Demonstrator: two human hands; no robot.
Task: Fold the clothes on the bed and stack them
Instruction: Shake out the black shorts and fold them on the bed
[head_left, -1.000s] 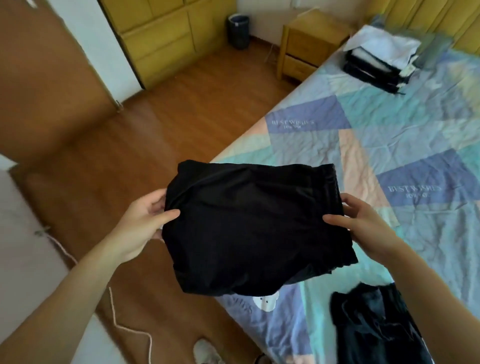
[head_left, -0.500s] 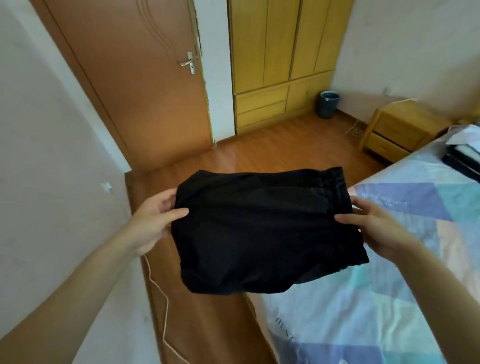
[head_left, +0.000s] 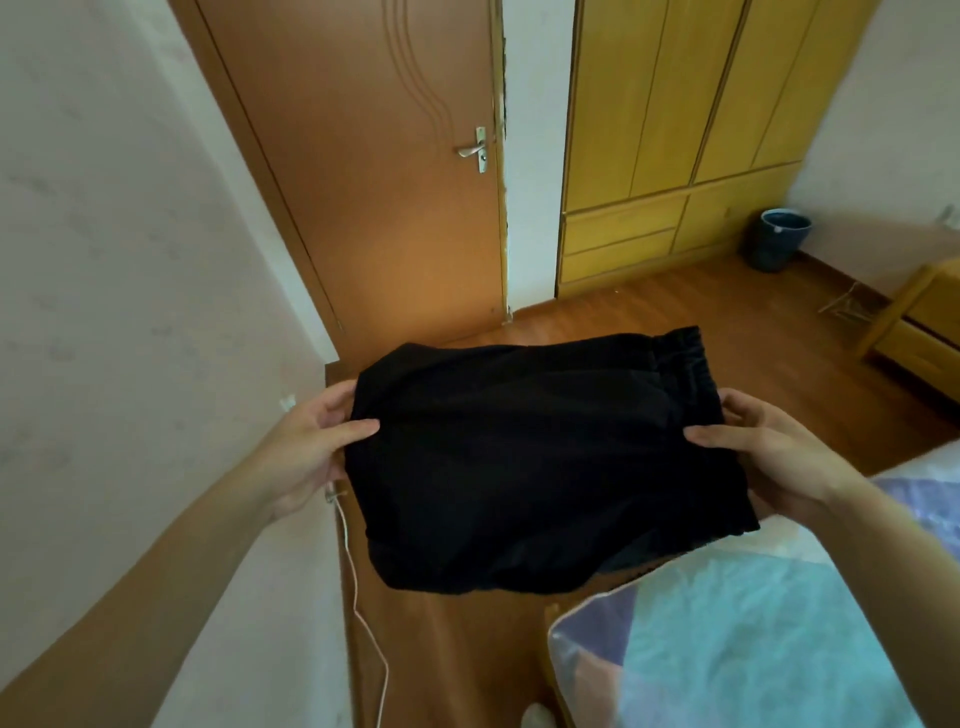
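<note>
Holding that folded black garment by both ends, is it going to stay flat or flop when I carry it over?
Probably floppy: the black garment sags at its near edge between the left hand and right hand. It looks light, since thumb pinches carry it. Its folds may slip open if tilted.

Black folded garment (head_left: 545, 467), roughly rectangular, held flat in mid-air above wooden floor at centre of view. Gathered elastic waistband along edge at 2 o'clock (shorts or trousers, cannot tell which). Near edge at 6 o'clock sagging, layers slightly uneven. Pinched at 9 o'clock edge by left hand (head_left: 306, 452) and at 3 o'clock edge by right hand (head_left: 769, 452), thumbs on top.
</note>
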